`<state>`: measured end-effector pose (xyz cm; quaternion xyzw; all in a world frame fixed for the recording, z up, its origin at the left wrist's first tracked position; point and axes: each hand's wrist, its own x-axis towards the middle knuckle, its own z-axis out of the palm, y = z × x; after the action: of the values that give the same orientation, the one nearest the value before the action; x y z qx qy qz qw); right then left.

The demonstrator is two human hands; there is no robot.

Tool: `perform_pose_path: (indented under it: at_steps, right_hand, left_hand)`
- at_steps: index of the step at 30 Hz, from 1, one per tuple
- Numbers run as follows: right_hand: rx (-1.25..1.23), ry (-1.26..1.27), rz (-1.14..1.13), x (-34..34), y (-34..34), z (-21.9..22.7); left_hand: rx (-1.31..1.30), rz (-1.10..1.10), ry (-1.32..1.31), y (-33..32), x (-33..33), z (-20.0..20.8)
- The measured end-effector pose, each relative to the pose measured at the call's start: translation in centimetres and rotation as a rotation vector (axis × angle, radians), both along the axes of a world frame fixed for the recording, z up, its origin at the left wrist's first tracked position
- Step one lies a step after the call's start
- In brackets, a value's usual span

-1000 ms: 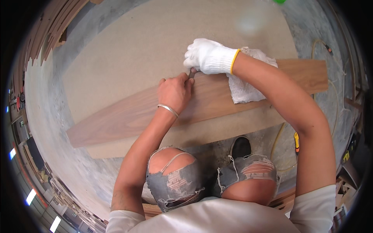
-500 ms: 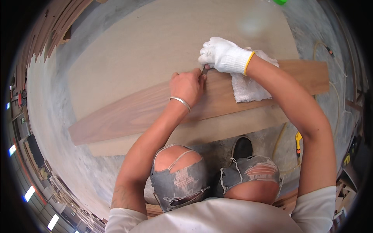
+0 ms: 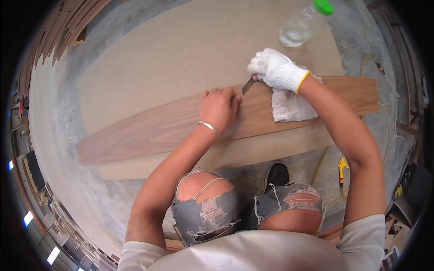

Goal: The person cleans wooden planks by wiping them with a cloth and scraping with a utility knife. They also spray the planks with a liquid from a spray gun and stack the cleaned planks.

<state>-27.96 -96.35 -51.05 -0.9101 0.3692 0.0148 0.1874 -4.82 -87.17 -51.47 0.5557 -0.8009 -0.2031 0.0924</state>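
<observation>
The brown plank point(image 3: 140, 133) lies across the tan sheet point(image 3: 158, 58); if nothing fixes it, a hard push could slide it. On it rests the bare left hand point(image 3: 218, 108), fingers curled — whether gripping anything, I cannot tell — near the flat blade point(image 3: 248, 84), so a slip could cut them. The gloved right hand point(image 3: 276, 70) pinches that blade; too steep a tilt could gouge the wood. Farther off, a careless knock could topple the green-capped bottle point(image 3: 296, 32).
</observation>
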Motion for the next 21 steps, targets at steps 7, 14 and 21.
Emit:
perform_pose_path:
  at_steps: [7,14,21]
  right_hand:
    - [0.166,-0.484,-0.742,-1.2,1.9,0.0]
    - [0.219,-0.720,-0.911,-3.0,3.1,-1.0]
    - [0.419,-0.948,-1.017,-1.2,2.3,-0.9]
  left_hand:
    - [-0.234,-0.606,0.135,2.0,-1.0,-0.4]
    - [-0.283,-0.025,-0.040,-8.3,3.4,-1.0]
    - [-0.111,-0.301,-0.036,1.5,6.4,-0.3]
